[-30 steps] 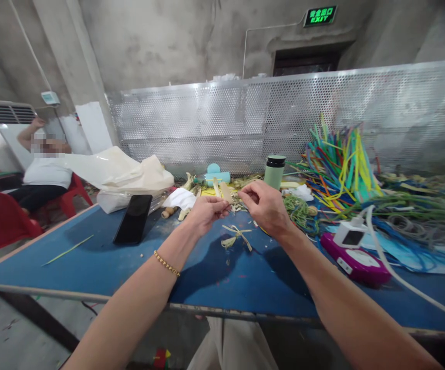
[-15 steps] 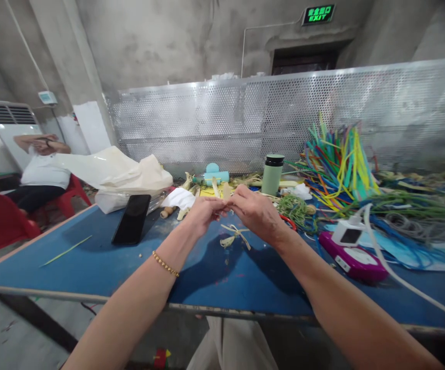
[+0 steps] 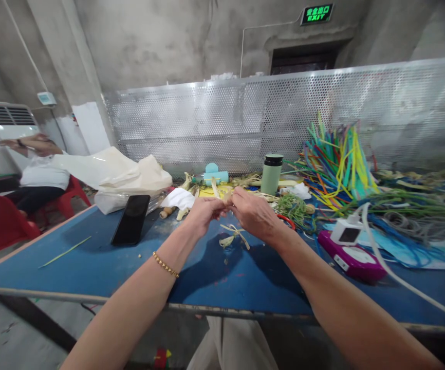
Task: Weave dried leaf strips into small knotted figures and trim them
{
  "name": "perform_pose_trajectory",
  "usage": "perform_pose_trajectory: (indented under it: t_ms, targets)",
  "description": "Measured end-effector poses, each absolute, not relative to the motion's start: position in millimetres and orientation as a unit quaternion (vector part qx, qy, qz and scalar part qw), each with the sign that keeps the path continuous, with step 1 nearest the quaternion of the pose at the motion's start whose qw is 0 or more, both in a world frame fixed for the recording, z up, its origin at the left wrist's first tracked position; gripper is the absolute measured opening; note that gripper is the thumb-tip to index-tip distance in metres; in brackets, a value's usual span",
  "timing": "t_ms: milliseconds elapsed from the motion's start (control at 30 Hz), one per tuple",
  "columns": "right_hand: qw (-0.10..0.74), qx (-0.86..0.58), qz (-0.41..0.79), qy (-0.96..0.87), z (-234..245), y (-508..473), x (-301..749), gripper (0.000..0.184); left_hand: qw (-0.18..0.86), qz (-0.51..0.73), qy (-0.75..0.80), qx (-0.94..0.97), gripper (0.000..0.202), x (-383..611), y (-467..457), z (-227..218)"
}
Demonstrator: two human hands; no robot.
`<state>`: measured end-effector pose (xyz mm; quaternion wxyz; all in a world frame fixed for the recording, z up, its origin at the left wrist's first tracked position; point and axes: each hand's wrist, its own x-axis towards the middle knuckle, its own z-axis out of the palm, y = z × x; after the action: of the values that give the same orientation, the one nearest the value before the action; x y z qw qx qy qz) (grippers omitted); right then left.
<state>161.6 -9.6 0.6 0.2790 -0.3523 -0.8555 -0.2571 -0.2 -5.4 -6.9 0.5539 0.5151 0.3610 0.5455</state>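
Note:
My left hand (image 3: 206, 211) and my right hand (image 3: 254, 211) meet above the blue table (image 3: 137, 272), fingertips pinched together. Between them is a pale dried-leaf strip (image 3: 215, 189), its end rising above the left fingers; most of what they grip is hidden. Below the hands, a knotted piece of pale straw strips (image 3: 228, 240) lies on the table with its ends spread. A gold bead bracelet (image 3: 165, 264) circles my left wrist.
Left lie a black phone (image 3: 130, 220), a thin green strip (image 3: 64, 252) and a cream plastic bag (image 3: 130, 174). Behind stands a green flask (image 3: 271, 174). Right are colored strips (image 3: 346, 164), cords (image 3: 403, 205) and a magenta power bank (image 3: 349, 262). A person (image 3: 43, 172) sits far left.
My right fingers have shifted slightly, and the pale piece beside them now shows less. The seated person's arms have moved to the left. Items on the table stay put.

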Motion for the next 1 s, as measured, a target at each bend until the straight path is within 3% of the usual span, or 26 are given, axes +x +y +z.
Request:
perform_pose_trajectory:
  t_ms: [233, 367, 767, 1000]
  targets:
    - [0.332, -0.415, -0.106, -0.841, 1, -7, 166, 0.015, 0.546, 0.541, 0.332, 0.547, 0.01, 1, -6, -9]
    - [0.363, -0.428, -0.045, -0.826, 2, -3, 167, 0.012, 0.49, 0.539, 0.342, 0.594, 0.014, 2, -6, -9]
    - [0.388, -0.42, 0.007, -0.821, 6, -3, 167, 0.013, 0.338, 0.547, 0.387, 0.661, 0.02, 1, -2, -13]
    - [0.436, -0.424, 0.049, -0.792, 15, -6, 171, 0.031, 0.461, 0.586, 0.312, 0.589, 0.018, 1, -7, -6]
